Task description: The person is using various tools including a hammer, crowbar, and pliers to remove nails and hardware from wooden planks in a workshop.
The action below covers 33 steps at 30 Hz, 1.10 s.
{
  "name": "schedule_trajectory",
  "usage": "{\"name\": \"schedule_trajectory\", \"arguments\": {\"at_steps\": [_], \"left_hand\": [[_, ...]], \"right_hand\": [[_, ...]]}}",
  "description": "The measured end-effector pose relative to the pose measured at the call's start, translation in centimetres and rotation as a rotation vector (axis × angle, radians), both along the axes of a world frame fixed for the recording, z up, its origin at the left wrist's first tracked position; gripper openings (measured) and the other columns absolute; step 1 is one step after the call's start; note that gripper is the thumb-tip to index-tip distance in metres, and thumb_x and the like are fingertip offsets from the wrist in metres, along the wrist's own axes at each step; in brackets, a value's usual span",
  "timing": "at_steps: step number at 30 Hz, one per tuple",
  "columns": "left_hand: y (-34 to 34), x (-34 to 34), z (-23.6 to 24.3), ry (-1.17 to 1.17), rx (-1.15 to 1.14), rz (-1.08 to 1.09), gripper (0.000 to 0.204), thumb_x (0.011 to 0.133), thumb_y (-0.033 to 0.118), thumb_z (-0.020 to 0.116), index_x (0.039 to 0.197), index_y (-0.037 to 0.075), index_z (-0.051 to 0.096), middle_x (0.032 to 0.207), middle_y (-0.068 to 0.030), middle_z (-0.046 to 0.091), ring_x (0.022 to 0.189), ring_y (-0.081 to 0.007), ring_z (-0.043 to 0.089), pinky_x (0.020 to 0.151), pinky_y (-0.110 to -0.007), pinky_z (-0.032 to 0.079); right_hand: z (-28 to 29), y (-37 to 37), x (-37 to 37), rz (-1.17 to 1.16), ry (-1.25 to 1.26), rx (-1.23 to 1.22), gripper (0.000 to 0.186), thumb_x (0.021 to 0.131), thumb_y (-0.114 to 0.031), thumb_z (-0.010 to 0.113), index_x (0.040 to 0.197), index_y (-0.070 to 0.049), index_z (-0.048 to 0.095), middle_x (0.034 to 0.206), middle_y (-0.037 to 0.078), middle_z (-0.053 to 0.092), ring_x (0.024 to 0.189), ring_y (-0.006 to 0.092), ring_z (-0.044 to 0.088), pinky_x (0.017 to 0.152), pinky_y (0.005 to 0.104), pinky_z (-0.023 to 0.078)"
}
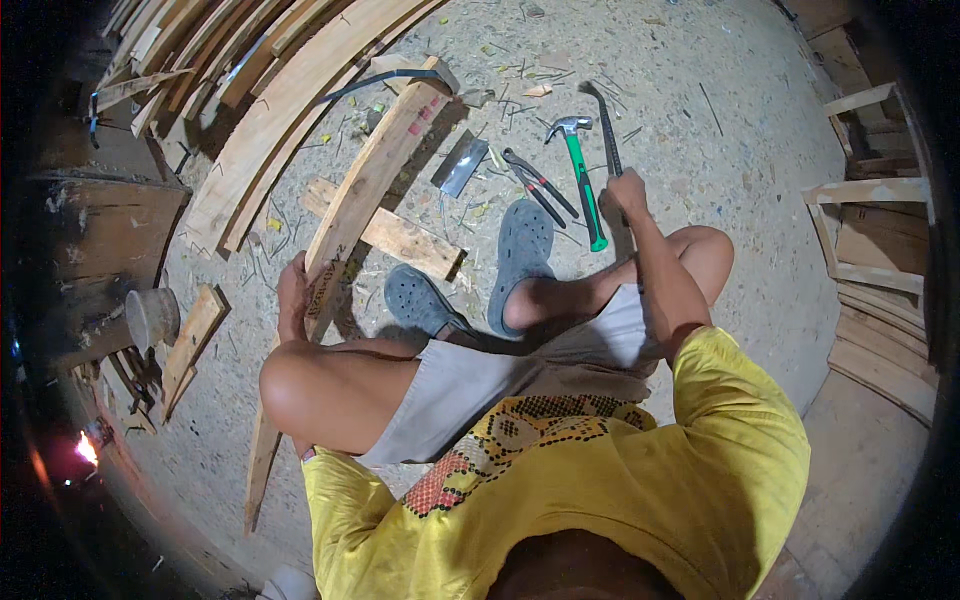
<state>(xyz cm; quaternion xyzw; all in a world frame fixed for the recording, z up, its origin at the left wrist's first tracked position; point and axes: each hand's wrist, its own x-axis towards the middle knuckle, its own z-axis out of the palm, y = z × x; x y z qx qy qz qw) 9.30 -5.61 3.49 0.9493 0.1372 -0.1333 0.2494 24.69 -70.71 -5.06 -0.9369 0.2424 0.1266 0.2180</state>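
Observation:
My left hand [293, 295] is closed on the edge of a long wooden board [365, 180], which slants away from beside my left leg. Crosswise under the board lies a short piece of wood [410, 243]. A dark metal strap [380, 80] bends over the board's far end. In my closed right hand [625, 195] is a dark pry bar [606, 125], its hooked end pointing away from me. Just left of the bar rests a claw hammer [582, 175] with a green handle. Pincers [540, 187] with red and black handles lie beside the hammer.
A shiny metal plate [460, 163] lies right of the board. Nails [515, 108] and scraps litter the concrete floor. Long planks [290, 130] are stacked at far left, near a wooden box [100, 260] and a round container [153, 318]. Wooden frames [880, 235] stand at right.

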Motion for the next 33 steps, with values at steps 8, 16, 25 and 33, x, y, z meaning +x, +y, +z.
{"name": "schedule_trajectory", "arguments": {"at_steps": [8,16,25,33], "left_hand": [[0.2,-0.8,0.0,-0.024,0.155,-0.011,0.052,0.087,0.053,0.075,0.11,0.007,0.068,0.091,-0.0252,0.072,0.09,-0.0465,0.069,0.075,-0.052,0.052],[0.2,0.2,-0.9,-0.035,0.186,-0.042,0.058,0.083,0.057,0.077,0.112,0.008,0.07,0.092,-0.0233,0.074,0.089,-0.0445,0.071,0.075,-0.051,0.053],[1.5,-1.4,-1.0,-0.027,0.225,-0.024,0.058,0.082,0.058,0.077,0.11,0.007,0.071,0.089,-0.0227,0.074,0.088,-0.043,0.071,0.077,-0.05,0.054],[0.7,-0.4,0.0,-0.03,0.163,-0.035,0.056,0.082,0.056,0.078,0.11,0.007,0.073,0.091,-0.0222,0.074,0.089,-0.0428,0.071,0.075,-0.05,0.054]], "right_hand": [[9.0,3.7,-3.8,0.2,-0.216,0.544,0.04,0.102,-0.03,0.059,0.116,0.006,0.066,0.085,0.021,0.072,0.079,0.0365,0.068,0.072,0.0452,0.052],[6.8,22.4,-7.0,0.089,-0.423,0.606,0.035,0.103,-0.023,0.054,0.128,0.0,0.062,0.096,0.029,0.068,0.085,0.0379,0.068,0.08,0.0435,0.053],[9.1,22.8,-6.4,0.208,-0.431,0.705,0.032,0.102,-0.02,0.054,0.122,0.003,0.064,0.086,0.028,0.066,0.08,0.0435,0.066,0.074,0.0505,0.048],[6.8,25.2,-8.0,0.298,-0.401,0.5,0.029,0.102,-0.019,0.054,0.119,0.003,0.064,0.088,0.029,0.067,0.081,0.0463,0.066,0.074,0.0506,0.051]]}}
